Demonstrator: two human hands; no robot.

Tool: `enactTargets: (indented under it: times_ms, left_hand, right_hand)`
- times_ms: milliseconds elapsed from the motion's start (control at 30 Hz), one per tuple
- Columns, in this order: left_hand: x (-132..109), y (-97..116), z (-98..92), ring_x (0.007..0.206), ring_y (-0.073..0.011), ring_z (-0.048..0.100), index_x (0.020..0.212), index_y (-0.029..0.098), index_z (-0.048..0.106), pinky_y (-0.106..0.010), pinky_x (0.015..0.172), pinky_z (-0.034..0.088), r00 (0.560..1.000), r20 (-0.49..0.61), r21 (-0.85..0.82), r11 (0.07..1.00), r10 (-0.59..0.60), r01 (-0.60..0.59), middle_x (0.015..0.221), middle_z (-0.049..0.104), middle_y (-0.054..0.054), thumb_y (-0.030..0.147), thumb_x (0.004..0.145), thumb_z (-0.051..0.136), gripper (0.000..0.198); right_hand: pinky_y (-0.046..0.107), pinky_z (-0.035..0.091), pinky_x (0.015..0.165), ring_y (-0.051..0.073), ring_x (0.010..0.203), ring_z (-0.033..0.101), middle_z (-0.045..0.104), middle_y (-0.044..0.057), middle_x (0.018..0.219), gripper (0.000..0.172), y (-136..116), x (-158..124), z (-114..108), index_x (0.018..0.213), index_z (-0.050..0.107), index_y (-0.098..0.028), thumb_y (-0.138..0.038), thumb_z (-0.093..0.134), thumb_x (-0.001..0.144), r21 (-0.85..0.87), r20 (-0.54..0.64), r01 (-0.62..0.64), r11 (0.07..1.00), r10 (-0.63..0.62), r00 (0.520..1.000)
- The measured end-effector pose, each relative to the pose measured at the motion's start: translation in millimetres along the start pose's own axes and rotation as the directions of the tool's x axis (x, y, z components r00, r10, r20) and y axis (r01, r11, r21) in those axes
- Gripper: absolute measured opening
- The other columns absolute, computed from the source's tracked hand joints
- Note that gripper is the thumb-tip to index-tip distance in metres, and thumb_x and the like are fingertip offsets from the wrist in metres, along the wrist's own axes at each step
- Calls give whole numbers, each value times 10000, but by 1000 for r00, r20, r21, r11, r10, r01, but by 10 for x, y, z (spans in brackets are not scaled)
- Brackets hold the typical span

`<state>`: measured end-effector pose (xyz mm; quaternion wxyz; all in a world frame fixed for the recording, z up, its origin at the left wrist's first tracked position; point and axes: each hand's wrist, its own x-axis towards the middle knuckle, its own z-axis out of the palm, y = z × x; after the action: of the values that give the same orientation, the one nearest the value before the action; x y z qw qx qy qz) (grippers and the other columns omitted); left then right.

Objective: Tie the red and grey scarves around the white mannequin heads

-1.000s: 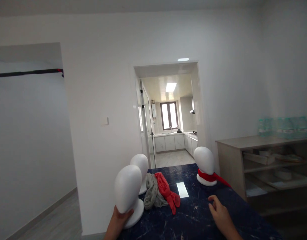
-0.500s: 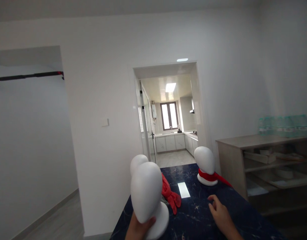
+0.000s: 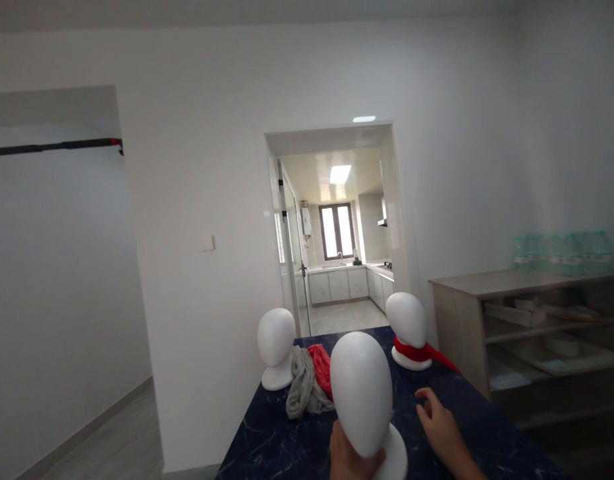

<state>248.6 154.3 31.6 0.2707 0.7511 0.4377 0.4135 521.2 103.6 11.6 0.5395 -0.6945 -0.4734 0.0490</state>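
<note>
My left hand (image 3: 351,455) is wrapped round the neck of a white mannequin head (image 3: 361,390) at the front middle of the dark blue marbled table (image 3: 281,443). To its right, my right hand (image 3: 439,423) hovers over the table with fingers apart and curved, holding nothing. A second white head (image 3: 277,340) stands at the back left. Beside it lie a grey scarf (image 3: 301,385) and a red scarf (image 3: 320,367), the red one partly hidden by the held head. At the back right, a third head (image 3: 407,320) has a dark red scarf (image 3: 414,351) round its neck.
A wooden shelf unit (image 3: 467,283) stands right of the table, with water bottles (image 3: 561,253) on top and trays inside. Behind the table, a doorway opens onto a kitchen with a counter (image 3: 339,283) and a window.
My left hand has moved the held head rightward, uncovering the back left head and the grey scarf and covering part of the red scarf. My right hand has barely moved.
</note>
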Motion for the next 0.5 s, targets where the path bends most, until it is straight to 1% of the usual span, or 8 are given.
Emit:
enactTargets:
  times_ms: [100,233,333,433,500]
  left_hand:
    - [50,-29,-8,1298,-390,638,1295,117,649,-452,1133,499,1000,-25,10,1000,1,0,1320,699,-206,384,606,855,768]
    - [187,-84,-81,1281,-424,640,1276,170,672,-505,1110,509,998,-37,70,996,-52,54,1309,718,-187,351,548,882,779]
    - [259,-144,-105,1264,-435,652,1230,166,699,-509,1086,528,997,-75,84,996,-34,41,1281,729,-191,342,526,892,751]
    - [260,-193,-101,1261,-444,652,1212,152,705,-516,1077,536,994,-109,97,995,-17,28,1264,730,-195,336,505,897,756]
    - [227,-205,-101,1253,-439,655,1219,151,699,-512,1076,536,994,-108,105,994,-17,28,1259,731,-194,334,511,896,757]
  right_hand:
    - [317,431,620,209,595,622,568,-37,639,309,-22,-3,-7,1082,596,-244,-436,437,900,0,4,5,1000,-5,1000]
    - [312,428,608,209,584,622,551,-47,615,322,-7,10,4,1087,605,-241,-441,443,895,13,-4,22,1000,-22,1000]
    - [311,428,609,208,577,616,548,-50,608,333,13,22,12,1084,618,-239,-448,452,883,9,-15,19,1000,-19,1000]
    - [310,423,609,210,579,608,542,-50,599,332,27,28,12,1071,623,-241,-449,465,865,10,-14,1,1000,0,1000]
    - [308,419,604,213,589,609,549,-48,603,332,33,29,9,1071,627,-242,-446,479,855,20,-12,-2,1000,2,1000]
